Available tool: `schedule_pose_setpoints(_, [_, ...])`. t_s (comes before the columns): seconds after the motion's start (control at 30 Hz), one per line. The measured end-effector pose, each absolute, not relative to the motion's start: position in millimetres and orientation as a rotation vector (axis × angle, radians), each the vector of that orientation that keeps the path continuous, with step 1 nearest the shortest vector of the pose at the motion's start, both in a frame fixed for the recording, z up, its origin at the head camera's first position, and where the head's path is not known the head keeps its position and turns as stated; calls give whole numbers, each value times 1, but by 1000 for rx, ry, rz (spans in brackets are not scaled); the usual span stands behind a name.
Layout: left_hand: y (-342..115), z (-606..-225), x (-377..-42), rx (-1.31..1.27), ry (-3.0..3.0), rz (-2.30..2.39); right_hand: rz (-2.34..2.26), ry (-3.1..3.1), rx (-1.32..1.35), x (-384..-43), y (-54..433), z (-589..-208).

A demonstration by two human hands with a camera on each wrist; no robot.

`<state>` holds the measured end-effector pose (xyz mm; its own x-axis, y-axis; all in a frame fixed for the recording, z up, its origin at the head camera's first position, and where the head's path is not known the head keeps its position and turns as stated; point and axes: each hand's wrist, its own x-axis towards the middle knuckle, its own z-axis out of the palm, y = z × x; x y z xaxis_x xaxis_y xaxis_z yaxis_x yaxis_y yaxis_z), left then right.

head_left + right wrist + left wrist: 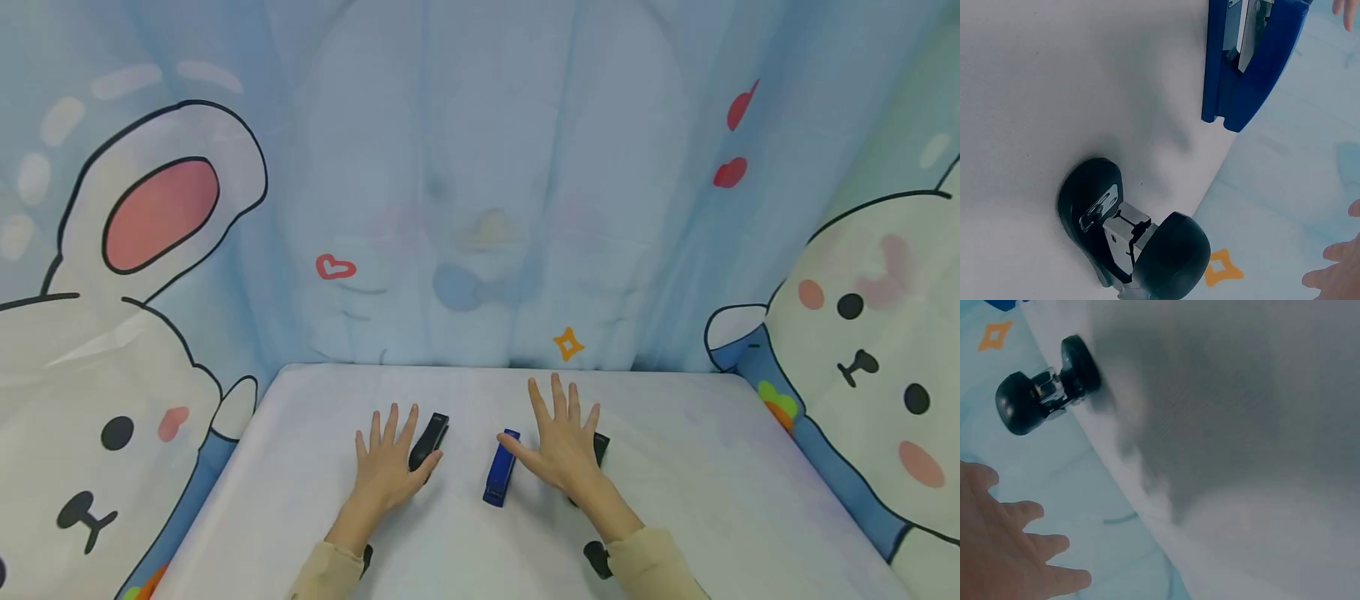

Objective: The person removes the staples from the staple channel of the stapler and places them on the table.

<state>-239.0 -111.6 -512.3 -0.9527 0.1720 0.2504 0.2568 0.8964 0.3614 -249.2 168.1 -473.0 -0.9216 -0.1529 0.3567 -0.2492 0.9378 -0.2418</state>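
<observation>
My left hand (386, 467) is held over the table with straight, spread fingers, its thumb overlapping the lower end of a black stapler (429, 440). That stapler (1082, 365) shows end-on in the left wrist view, apart from the fingers. A blue stapler (500, 471) lies between the hands; my right thumb overlaps its top end in the head view. My right hand (566, 446), also spread wide and holding nothing, partly hides a second black stapler (601, 447). In the right wrist view this black stapler (1172, 256) and the blue one (1266, 69) stand apart from the fingers.
A white-covered table (300, 467) carries the staplers. Behind it hangs a light blue curtain (480, 167) with cartoon prints, which also covers both sides. Dark devices sit at both wrists, one under the right sleeve (652, 562).
</observation>
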Motion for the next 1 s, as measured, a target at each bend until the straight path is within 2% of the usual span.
schedule_pose_setpoints(0.17, [-110, -521, -239, -275, -2800, -748, 410, -2761, 299, -252, 164, -473])
schedule_pose_setpoints(0.47, [-109, -537, -242, -235, -2576, -1328, 398, -2814, 291, -251, 157, -474])
schedule_pose_setpoints(0.77, [-107, -544, -248, -297, -2494, -1451, 471, -2854, 326, -256, 148, -470])
schedule_pose_setpoints(1.0, [-106, -542, -248, -288, -2502, -1466, 598, -2861, 498, -263, 137, -462])
